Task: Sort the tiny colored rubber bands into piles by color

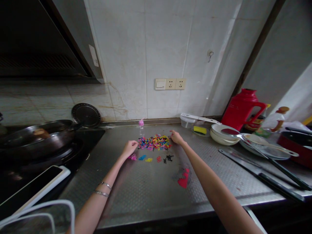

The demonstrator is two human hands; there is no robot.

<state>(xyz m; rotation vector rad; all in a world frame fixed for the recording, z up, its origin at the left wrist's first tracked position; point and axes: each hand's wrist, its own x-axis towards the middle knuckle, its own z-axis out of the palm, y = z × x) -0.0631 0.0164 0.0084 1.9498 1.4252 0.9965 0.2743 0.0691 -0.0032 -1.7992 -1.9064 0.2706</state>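
Observation:
A heap of small multicoloured bands point(154, 142) lies on the metal counter point(146, 195). At its left edge is my left hand point(131, 148), fingers pressed together; anything between them is too small to make out. My right hand point(176, 137) is at the heap's right end, its fingertips bent together, with their contents hidden. In front of the heap, small groups lie in a row: pink point(133, 157), blue point(142, 157), yellow point(149, 160), red point(159, 159) and black point(169, 158). Behind the heap stands a small clear bottle with a pink top point(141, 123).
A wok point(48, 143) sits on the stove at left, near a white-edged phone-like device point(36, 188). To the right are a yellow sponge point(200, 130), bowls point(224, 138), a knife point(263, 177) and a red thermos point(240, 109). A red patch point(184, 178) marks the counter.

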